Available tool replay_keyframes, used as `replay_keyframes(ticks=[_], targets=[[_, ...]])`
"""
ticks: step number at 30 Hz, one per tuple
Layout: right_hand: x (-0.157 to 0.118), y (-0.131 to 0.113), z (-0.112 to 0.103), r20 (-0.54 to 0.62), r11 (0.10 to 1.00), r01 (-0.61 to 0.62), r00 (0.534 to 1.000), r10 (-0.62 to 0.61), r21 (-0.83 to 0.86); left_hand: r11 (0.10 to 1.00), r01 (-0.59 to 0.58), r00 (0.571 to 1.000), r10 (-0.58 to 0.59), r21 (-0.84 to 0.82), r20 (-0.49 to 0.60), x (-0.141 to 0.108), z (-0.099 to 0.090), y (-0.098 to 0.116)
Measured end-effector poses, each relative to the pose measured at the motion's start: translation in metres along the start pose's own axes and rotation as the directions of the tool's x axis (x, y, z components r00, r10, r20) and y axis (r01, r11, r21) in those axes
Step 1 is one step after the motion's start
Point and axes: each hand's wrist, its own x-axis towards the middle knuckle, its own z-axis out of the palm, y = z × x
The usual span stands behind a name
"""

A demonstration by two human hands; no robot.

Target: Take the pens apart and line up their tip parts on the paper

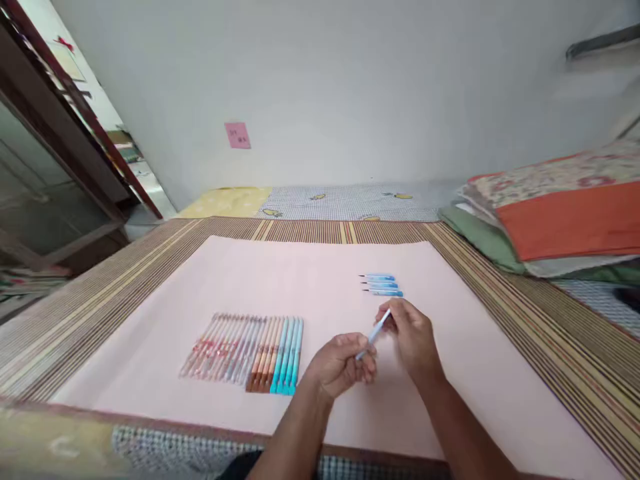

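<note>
Both hands meet over the pink sheet (320, 287) around one slim pale-blue pen (376, 329), held slanted. Its lower part sits pinched in the fingers of my left hand (345, 365). At the upper end, the fingertips of my right hand (410, 330) close on it. Just beyond lie three short blue pen-like pieces (383, 285) with dark pointed tips facing left. To the left is a tight row of many pens: clear ones with red and pink prints (215, 347), brown-and-peach ones (264, 353) and turquoise ones (289, 357).
A striped mat (150, 260) lies beneath the sheet. Folded cloths, one orange and floral (575, 213), are stacked at the right. A plain wall (340, 87) with a pink note (237, 135) rises behind. A dark-framed doorway (85, 113) is at the left.
</note>
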Motion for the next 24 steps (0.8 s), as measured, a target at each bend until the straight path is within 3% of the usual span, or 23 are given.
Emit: replay_keyframes(ticks=[6,11,18,21,24], targets=[[-0.007,0.005,0.004,0.04,0.998,-0.016,0.999,0.014,0.063,0.998,-0.061,0.998,0.059,-0.033,-0.038,0.001,0.0,-0.001],[-0.008,0.011,0.004,0.105,0.997,-0.041,0.994,0.033,0.068,0.997,-0.015,1.0,0.016,-0.071,0.014,-0.001,-0.001,-0.003],[-0.008,0.014,0.007,0.186,0.969,-0.167,0.973,0.133,0.182,0.995,0.012,0.998,-0.005,-0.103,0.061,-0.005,-0.003,0.001],[-0.009,0.013,0.009,0.228,0.954,-0.195,0.963,0.143,0.226,0.997,0.01,0.999,-0.008,-0.07,0.031,-0.005,-0.002,0.003],[-0.007,0.013,0.008,0.193,0.967,-0.147,0.975,0.107,0.208,1.0,0.011,1.0,-0.012,-0.025,-0.015,-0.005,0.0,0.005]])
